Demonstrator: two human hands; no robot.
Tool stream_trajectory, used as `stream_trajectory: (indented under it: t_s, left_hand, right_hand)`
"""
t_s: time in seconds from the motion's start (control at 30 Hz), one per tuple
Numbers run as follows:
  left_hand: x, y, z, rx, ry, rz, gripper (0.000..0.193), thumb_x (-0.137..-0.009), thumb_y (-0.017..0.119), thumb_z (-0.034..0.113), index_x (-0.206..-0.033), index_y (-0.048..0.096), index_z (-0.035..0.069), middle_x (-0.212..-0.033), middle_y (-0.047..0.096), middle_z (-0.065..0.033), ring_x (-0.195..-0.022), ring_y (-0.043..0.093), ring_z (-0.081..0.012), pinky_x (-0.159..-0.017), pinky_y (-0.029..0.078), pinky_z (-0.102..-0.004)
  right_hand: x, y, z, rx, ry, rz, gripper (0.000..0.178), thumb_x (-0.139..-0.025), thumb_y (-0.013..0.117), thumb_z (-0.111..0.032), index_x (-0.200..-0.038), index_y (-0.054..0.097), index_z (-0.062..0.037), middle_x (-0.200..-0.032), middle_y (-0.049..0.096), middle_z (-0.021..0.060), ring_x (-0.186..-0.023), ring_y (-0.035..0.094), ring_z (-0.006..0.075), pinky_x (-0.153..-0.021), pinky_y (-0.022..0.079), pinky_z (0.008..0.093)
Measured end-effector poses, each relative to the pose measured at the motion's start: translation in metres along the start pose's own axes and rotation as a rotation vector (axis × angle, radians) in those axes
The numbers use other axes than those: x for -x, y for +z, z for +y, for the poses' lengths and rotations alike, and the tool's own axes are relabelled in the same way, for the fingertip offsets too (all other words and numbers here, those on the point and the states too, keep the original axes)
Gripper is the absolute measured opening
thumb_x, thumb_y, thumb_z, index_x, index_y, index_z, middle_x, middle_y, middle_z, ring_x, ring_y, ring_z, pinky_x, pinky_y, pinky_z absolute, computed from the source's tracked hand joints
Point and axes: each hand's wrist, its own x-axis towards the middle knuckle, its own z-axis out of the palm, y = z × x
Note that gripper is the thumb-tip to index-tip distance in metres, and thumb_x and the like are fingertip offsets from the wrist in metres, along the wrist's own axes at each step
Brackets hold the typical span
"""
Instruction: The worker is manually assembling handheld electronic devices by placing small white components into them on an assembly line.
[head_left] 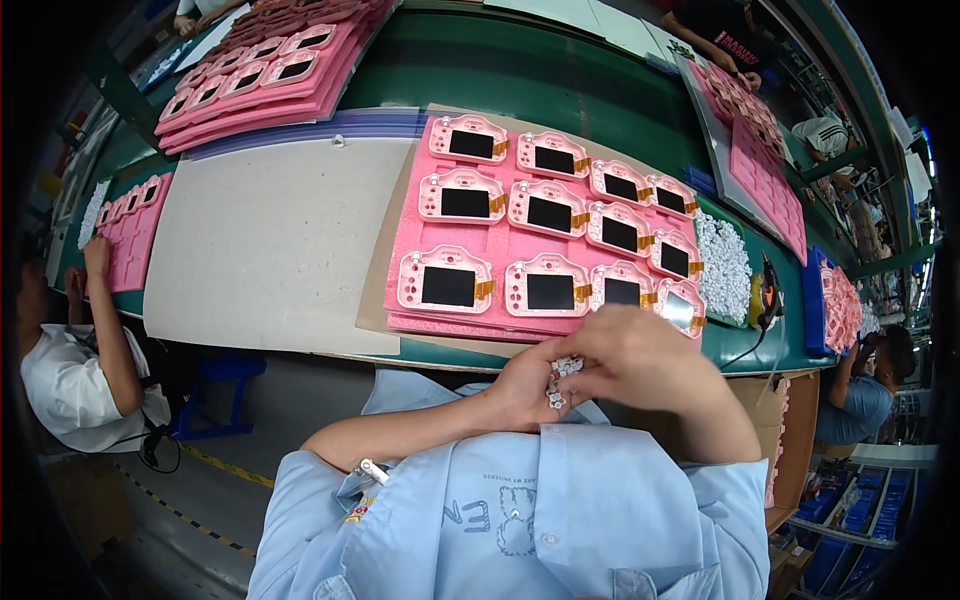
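Observation:
My left hand (525, 388) is cupped in front of my chest, close to the table's near edge, with several small white plastic parts (556, 396) in its palm. Over it, my right hand (640, 355) bends its fingers down to the parts; its fingertips are partly hidden, and what they pinch is too small to make out. Just beyond both hands lies a pink foam tray (450, 320) bearing rows of pink device shells (548, 208), each with a black screen and an orange flex cable. My right hand overlaps the tray's near right corner.
Right of the tray, a green bin (742, 235) holds many small white parts, beside a yellow-and-black hand tool (768, 295). A blue bin (828, 310) of pink parts stands farther right. Grey board (270, 240) covers the left side. Stacked pink trays (250, 110) sit behind; co-workers sit around.

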Motion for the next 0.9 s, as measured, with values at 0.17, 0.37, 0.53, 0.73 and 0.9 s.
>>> stream_trajectory:
  t_s: [0.17,0.37,0.53,0.73,0.9]
  left_hand:
    - [-0.001,-0.005,-0.003,0.029,-0.019,-0.112,0.021,-0.093,0.046,0.02,-0.1,0.058,0.005,-0.091,0.063,-0.0046,-0.075,0.059,-0.0142,-0.053,0.043,-0.023]
    - [0.005,0.016,-0.02,0.002,0.076,0.225,0.018,-0.093,0.045,0.019,-0.094,0.057,0.006,-0.084,0.061,-0.0025,-0.064,0.054,-0.0106,-0.044,0.035,-0.0218]
    - [0.008,0.017,-0.03,0.055,0.097,0.166,0.019,-0.094,0.045,0.019,-0.095,0.057,0.005,-0.084,0.061,-0.0031,-0.065,0.055,-0.011,-0.048,0.039,-0.0217]
    - [0.0,0.017,-0.012,0.034,0.136,0.117,0.018,-0.094,0.046,0.017,-0.096,0.057,0.003,-0.085,0.061,-0.0043,-0.07,0.058,-0.0132,-0.058,0.049,-0.0243]
    - [-0.001,0.008,-0.008,0.095,0.143,0.122,0.017,-0.094,0.046,0.016,-0.096,0.056,0.002,-0.086,0.061,-0.0053,-0.075,0.06,-0.0154,-0.066,0.052,-0.0284]
  right_hand:
    - [0.019,0.041,-0.009,0.116,0.079,0.124,0.022,-0.078,0.067,-0.024,-0.09,0.064,-0.0058,-0.087,0.063,0.0078,-0.086,0.059,0.0247,-0.079,0.045,0.0338]
    - [0.037,0.054,-0.009,0.174,-0.004,0.225,0.017,-0.08,0.062,-0.021,-0.088,0.063,-0.0061,-0.09,0.062,0.0073,-0.085,0.057,0.024,-0.079,0.044,0.0341]
    - [0.046,0.051,-0.016,0.266,-0.06,0.242,0.015,-0.079,0.063,-0.02,-0.087,0.064,-0.0076,-0.092,0.062,0.0073,-0.085,0.057,0.0237,-0.078,0.044,0.0335]
    - [0.033,0.052,-0.002,0.334,-0.086,0.343,0.013,-0.078,0.066,-0.017,-0.088,0.065,-0.0083,-0.09,0.063,0.007,-0.082,0.058,0.0228,-0.077,0.046,0.0324]
    - [0.033,0.058,0.003,0.22,-0.042,0.424,0.015,-0.076,0.067,-0.01,-0.091,0.066,-0.007,-0.088,0.064,0.0072,-0.076,0.058,0.0229,-0.073,0.047,0.0314]
